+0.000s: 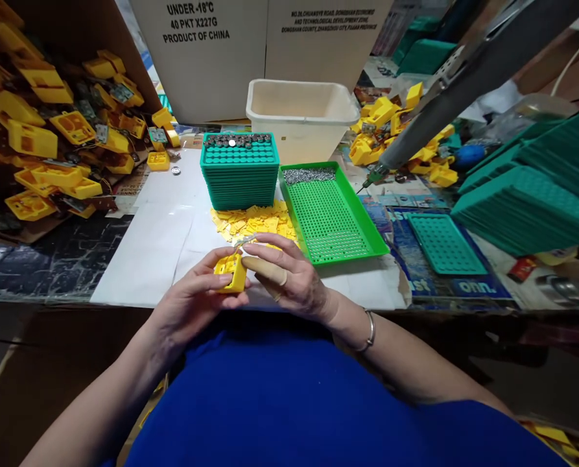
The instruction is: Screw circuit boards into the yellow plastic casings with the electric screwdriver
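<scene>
My left hand [199, 288] is closed around a small yellow plastic housing [236, 277], held above the front edge of the table with its hollow side turned up. My right hand [289, 275], with beige finger covers, reaches over the housing from the right. Its thumb and fingers come together at the housing's upper edge, beside a thin greyish piece [244, 240] too small to name. Just beyond the hands lies a heap of flat yellow pieces [255, 222]. Past it rises a stack of teal trays [239, 178], dark round parts on top.
A green tray [328, 207] with small metal parts lies to the right; an electric screwdriver [406, 136] hangs above its right edge. Yellow housings [70, 130] fill a carton at left. A white bin [299, 123] stands behind; more teal trays [527, 188] are at right.
</scene>
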